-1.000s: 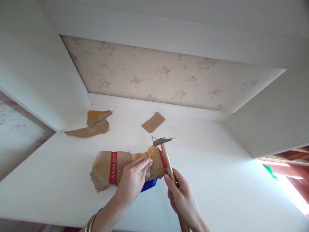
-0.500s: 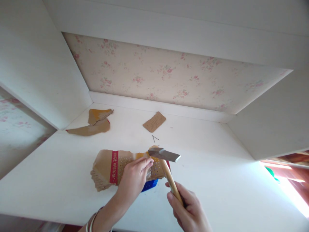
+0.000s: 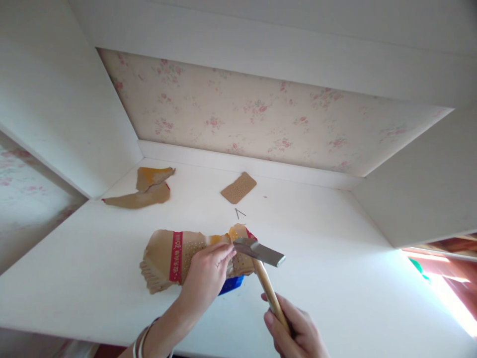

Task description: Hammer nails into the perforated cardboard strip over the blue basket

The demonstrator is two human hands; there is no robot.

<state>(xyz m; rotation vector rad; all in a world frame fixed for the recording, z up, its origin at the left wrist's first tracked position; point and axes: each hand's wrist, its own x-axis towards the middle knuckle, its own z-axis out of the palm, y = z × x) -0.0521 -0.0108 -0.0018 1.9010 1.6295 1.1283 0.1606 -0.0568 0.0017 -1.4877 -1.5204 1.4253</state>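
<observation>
A torn piece of brown cardboard (image 3: pixel 166 258) with a red band and many small holes lies on the white shelf (image 3: pixel 335 278), over something blue (image 3: pixel 231 286). My left hand (image 3: pixel 206 276) rests on the cardboard with its fingertips pinched together near the right end; what they hold is too small to see. My right hand (image 3: pixel 294 333) grips the wooden handle of a hammer (image 3: pixel 261 256). The metal hammer head hovers just beside my left fingertips, above the cardboard's right end.
Two loose nails (image 3: pixel 239 214) lie on the shelf behind the cardboard. A small perforated brown piece (image 3: pixel 238 188) sits near the back wall. Torn cardboard scraps (image 3: pixel 143 191) lie in the back left corner. White side panels close in left and right.
The hammer head has swung back from beyond the cardboard's far edge toward me and down, to hover over the cardboard's right end. My right hand slid lower. My left hand stayed put.
</observation>
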